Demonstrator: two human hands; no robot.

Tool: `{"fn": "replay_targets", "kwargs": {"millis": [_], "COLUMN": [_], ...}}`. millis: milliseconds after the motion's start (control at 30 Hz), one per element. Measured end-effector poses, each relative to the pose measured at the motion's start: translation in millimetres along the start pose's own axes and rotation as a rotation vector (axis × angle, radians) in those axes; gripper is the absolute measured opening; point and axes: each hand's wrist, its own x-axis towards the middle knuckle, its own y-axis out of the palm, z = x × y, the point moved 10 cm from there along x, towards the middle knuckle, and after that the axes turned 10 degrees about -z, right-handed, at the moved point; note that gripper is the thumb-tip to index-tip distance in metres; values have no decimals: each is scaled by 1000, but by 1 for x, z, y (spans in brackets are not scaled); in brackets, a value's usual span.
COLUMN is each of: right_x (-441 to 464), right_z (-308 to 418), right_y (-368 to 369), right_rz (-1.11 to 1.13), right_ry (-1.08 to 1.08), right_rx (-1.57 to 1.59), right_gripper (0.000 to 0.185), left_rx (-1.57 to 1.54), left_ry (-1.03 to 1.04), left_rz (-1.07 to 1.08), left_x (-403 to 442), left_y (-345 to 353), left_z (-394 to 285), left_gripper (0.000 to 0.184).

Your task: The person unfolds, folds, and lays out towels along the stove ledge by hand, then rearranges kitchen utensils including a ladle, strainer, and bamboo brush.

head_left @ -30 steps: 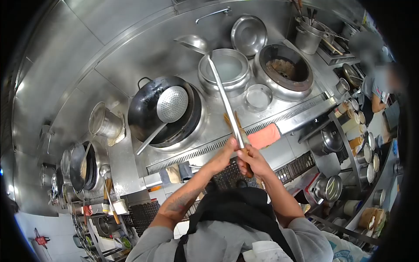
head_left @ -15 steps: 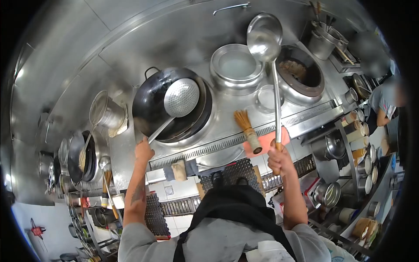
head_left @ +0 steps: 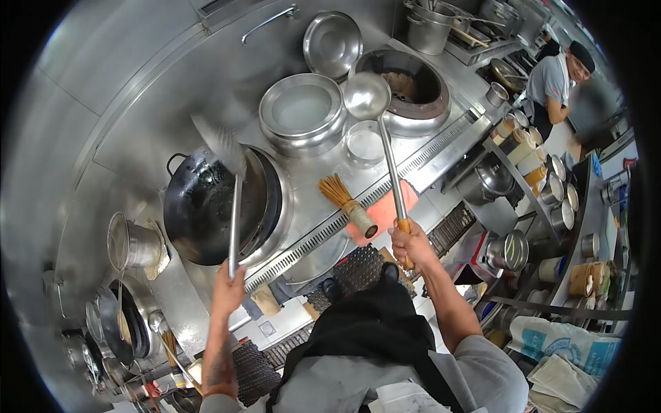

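Note:
My left hand (head_left: 227, 289) is closed round the handle of the perforated skimmer (head_left: 222, 146), whose blurred head is raised above the black wok (head_left: 206, 213). Wrapped round the wooden end of the long ladle (head_left: 367, 96) is my right hand (head_left: 409, 244). The ladle's bowl hangs near the round burner (head_left: 413, 93) and a small round tin (head_left: 365, 142). Between my hands a bamboo brush (head_left: 349, 205) lies partly over a pink cloth (head_left: 387, 210).
A steel pot of liquid (head_left: 301, 110) stands behind the brush, a round lid (head_left: 332, 45) behind it. A person (head_left: 547, 86) stands at the right, past a shelf of containers (head_left: 537, 162). A strainer pot (head_left: 134, 242) is at the left.
My left hand has lifted the skimmer off the wok and tilted it up. My right hand still holds the ladle. The view has turned, and the person at the right shows more fully.

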Motion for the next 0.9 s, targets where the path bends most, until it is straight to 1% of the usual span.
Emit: {"fn": "replay_targets", "kwargs": {"millis": [33,67,100,133,167,200,233,267,333,367,400,433,467,500,533,567,600,633,667,700,733,767,833,867,900], "right_x": [-3,-7,-4,0,3,5,7,11,28,38,48,56,67,81,97,113,123,127,128,145,168,185,187,183,174], "right_z": [10,16,22,33,45,59,64,70,78,76,75,70,64,60,67,75,77,76,87,84,73,63,62,55,51], "right_y": [-1,3,-1,-6,-15,-30,-40,-53,-86,-103,-125,-145,-158,-174,-186,-193,-192,-188,-182,-184,-183,-180,-171,-176,-175], "right_rz": [42,134,130,126,124,150,155,113,53,62,15,-35,-32,-66,-100,-96,-73,-42,-75,-54,31,121,147,143,125], "right_ry": [-15,-1,-2,-58,-109,-92,-77,-87,-148,-138,-140,-142,-130,-138,-160,-172,-211,-236,-238,-230,-300,-368,-374,-146,75], "right_rx": [76,159,168,157,142,183,184,142,22,19,-66,-146,-139,-242,-346,-343,-415,-485,-550,-554,-637,-714,-967,-702,-438], "right_gripper": [18,16,16,15,14,14,14,14,16,16,16,17,17,16,14,14,14,14,17,17,21,25,40,48,57], "left_rx": [-52,-197,-518,-846,-988,-1361,-1407,-1175,-743,-660,-574,-568,-532,-499,-498,-511,-519,-511,-541,-571,-666,-662,-445,-358,-355], "left_ry": [82,35,-161,-307,-343,-516,-471,-421,-414,-403,-392,-402,-390,-371,-361,-413,-479,-493,-415,-334,-409,-428,-526,-425,-440], "left_rz": [-3,34,172,377,413,700,948,802,442,388,333,323,281,244,245,248,249,237,172,104,141,108,440,448,431], "left_x": [-9,-16,-20,-31,-33,-29,-29,-14,7,18,30,36,41,42,41,39,33,30,40,53,54,54,39,42,42], "left_y": [24,54,94,136,172,220,253,291,353,384,415,446,473,495,514,534,551,567,578,584,596,581,580,566,552], "left_z": [-39,-62,-70,-106,-138,-154,-179,-186,-182,-173,-156,-145,-135,-131,-139,-141,-135,-126,-123,-123,-112,-111,-112,-113,-101], "left_gripper": [23,27,28,27,26,23,22,19,16,15,15,15,14,13,13,12,12,12,14,18,26,26,28,30,30]}}
